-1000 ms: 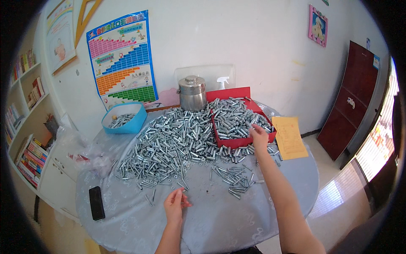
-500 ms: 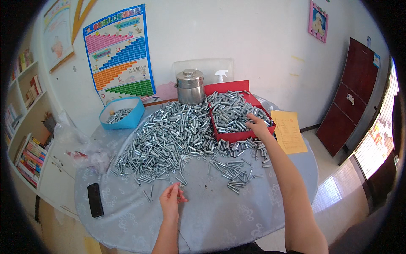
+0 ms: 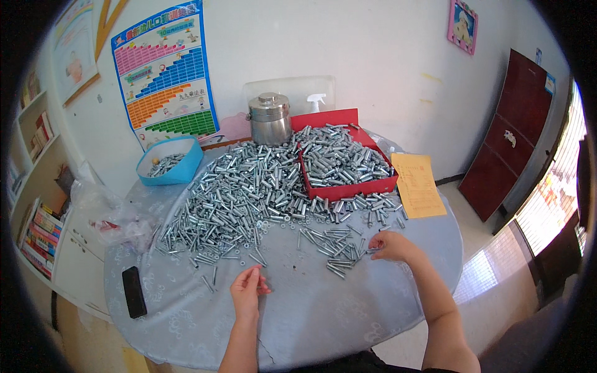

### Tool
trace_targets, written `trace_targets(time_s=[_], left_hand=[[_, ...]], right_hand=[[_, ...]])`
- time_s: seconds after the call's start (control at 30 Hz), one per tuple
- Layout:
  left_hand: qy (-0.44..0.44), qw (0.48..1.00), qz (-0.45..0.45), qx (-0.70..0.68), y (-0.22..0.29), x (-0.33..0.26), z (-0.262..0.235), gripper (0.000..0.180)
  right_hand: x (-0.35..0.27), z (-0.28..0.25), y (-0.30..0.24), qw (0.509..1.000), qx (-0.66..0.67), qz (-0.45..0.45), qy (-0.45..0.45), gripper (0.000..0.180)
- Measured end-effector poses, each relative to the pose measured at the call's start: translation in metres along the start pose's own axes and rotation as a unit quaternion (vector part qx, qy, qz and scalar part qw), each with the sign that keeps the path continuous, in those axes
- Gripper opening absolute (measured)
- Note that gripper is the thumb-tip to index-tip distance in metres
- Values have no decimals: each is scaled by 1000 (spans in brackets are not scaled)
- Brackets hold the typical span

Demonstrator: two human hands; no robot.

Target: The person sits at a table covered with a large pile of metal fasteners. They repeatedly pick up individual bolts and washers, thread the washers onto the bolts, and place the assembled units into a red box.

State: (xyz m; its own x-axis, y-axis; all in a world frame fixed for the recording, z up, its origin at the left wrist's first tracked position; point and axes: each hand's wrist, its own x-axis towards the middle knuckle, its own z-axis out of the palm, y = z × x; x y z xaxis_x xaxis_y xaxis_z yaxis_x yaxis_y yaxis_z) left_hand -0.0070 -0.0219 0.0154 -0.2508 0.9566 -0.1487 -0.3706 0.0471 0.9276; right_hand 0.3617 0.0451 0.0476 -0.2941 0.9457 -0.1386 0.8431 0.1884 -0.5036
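My left hand (image 3: 247,289) is low over the near side of the table, fingers closed in a pinch; what they hold, if anything, is too small to make out. My right hand (image 3: 395,246) pinches a small silver metal piece (image 3: 372,251) at the right edge of a loose group of bolts (image 3: 339,244). Beyond both hands spreads a big heap of silver bolts and metal tubes (image 3: 233,193), with small washers along its front. A red box (image 3: 354,191) full of similar metal pieces stands at the heap's right.
A blue fabric bin (image 3: 180,176) with more metal pieces stands far left. Behind the heap are a steel pot (image 3: 270,121) and a spray bottle (image 3: 316,102). A phone (image 3: 134,292) and plastic bags (image 3: 118,214) lie left; a yellow paper (image 3: 421,188) lies right.
My right hand has come back from the red box to the right edge of the loose group of bolts. My left hand stays in about the same place, still pinched. The view has shifted slightly.
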Motion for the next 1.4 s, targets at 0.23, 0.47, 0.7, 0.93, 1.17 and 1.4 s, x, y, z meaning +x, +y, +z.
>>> trace_targets(time_s=[0.23,0.47,0.7,0.93,1.17,1.4], left_hand=[[-28,999,19,29,-10,-1,5,17],[-79,993,42,77,-19,-7,14,16],[-108,986,51,116,-19,-14,20,15],[-144,970,63,185,-19,-28,37,18],[-137,989,14,56,-27,-23,30,19],[-126,973,23,190,-14,-24,23,21]], right_hand=[[-10,5,-17,992,78,46,92,27],[-21,45,-79,998,39,-33,28,22],[-19,74,-94,990,-13,-97,99,18],[4,92,-113,904,421,-71,8,22],[6,106,-136,887,451,-96,9,19],[6,96,-125,909,388,-114,100,19]])
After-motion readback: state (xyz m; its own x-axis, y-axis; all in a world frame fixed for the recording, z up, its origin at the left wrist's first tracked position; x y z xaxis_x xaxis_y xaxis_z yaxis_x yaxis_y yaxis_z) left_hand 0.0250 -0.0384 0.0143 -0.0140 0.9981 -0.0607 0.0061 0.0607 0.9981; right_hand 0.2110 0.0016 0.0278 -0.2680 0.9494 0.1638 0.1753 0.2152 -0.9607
